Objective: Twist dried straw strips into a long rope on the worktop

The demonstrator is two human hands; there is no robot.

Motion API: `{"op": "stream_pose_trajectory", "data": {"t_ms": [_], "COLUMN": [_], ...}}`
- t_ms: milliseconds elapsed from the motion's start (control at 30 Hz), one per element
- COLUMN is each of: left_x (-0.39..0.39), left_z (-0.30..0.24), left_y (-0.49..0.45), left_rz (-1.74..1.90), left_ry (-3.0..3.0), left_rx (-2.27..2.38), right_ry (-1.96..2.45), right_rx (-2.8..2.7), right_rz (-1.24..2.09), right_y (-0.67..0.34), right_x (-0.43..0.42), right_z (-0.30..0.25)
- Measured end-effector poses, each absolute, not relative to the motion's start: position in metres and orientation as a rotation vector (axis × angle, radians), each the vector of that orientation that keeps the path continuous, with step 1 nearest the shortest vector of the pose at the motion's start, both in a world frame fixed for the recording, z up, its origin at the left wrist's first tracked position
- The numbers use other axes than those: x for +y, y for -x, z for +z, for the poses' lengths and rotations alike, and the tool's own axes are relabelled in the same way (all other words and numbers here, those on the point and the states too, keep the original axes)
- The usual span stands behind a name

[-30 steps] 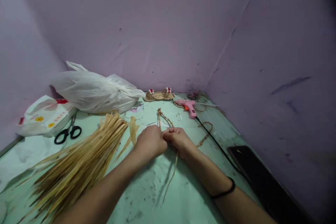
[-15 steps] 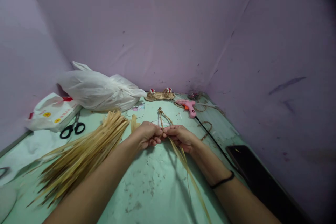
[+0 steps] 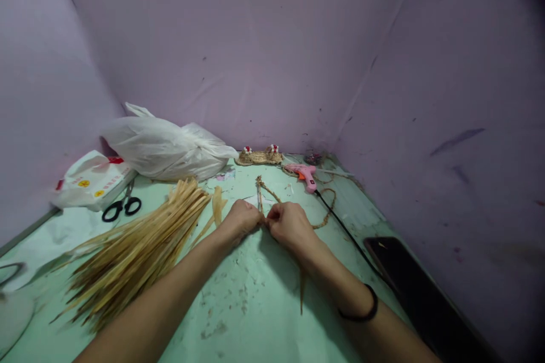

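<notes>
My left hand (image 3: 243, 219) and my right hand (image 3: 291, 227) meet over the green tabletop, both closed in a pinch. Between their fingertips they grip a twisted cord (image 3: 269, 191) of dried plant fibre. Beyond the hands the cord forms a narrow loop, ending in a knotted tip. One loose end of fibre (image 3: 302, 292) hangs below my right wrist. Left of my forearm lies a bundle of dried straw-coloured strips (image 3: 140, 255), with a short pale strip (image 3: 218, 204) near my left hand. The exact grip is partly hidden by the fingers.
A pink glue gun (image 3: 305, 174) with a black cable lies at the back right, near more twisted cord (image 3: 328, 216). Black-handled scissors (image 3: 123, 207), a white plastic bag (image 3: 166, 150) and a woven piece (image 3: 259, 157) stand behind. A dark phone-like slab (image 3: 409, 278) lies right.
My right hand has rolled over, its back now facing up. The long strip that trailed toward the lower right has gone from there. A thin strip now shows beside my left wrist.
</notes>
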State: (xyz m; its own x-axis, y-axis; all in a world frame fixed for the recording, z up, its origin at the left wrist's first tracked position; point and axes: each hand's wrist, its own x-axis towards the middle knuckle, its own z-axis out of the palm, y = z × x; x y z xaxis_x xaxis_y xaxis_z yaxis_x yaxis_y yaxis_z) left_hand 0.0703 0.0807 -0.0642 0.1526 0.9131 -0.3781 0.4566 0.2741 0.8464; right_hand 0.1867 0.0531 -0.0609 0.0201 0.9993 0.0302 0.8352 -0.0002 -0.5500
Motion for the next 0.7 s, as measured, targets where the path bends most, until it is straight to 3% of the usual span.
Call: {"op": "stream_pose_trajectory", "data": {"t_ms": [233,400,533,633,700], "left_x": [0.081,0.089,0.096,0.1,0.102], "left_z": [-0.054,-0.056,-0.063,-0.066,-0.066], "left_y": [-0.067,-0.054,-0.046,-0.042,-0.041], "left_rz": [0.453,0.46,0.395,0.369,0.361], "left_ry": [-1.088,-1.211,-1.329,-1.353,-1.367], "left_rx": [1.382,1.247,1.274,1.255,1.257], "right_ry": [2.075,2.041,1.925,1.868,1.757], "right_rx": [-2.139,-2.284,-2.172,-1.731,-1.454], "right_rz": [0.308,0.252,0.469,0.638,0.955], "right_y": [-0.168,-0.158,-0.173,-0.188,-0.191], "right_x": [0.03,0.019,0.028,0.044,0.053], "right_z": [-0.037,-0.033,-0.032,-0.035,-0.041]}}
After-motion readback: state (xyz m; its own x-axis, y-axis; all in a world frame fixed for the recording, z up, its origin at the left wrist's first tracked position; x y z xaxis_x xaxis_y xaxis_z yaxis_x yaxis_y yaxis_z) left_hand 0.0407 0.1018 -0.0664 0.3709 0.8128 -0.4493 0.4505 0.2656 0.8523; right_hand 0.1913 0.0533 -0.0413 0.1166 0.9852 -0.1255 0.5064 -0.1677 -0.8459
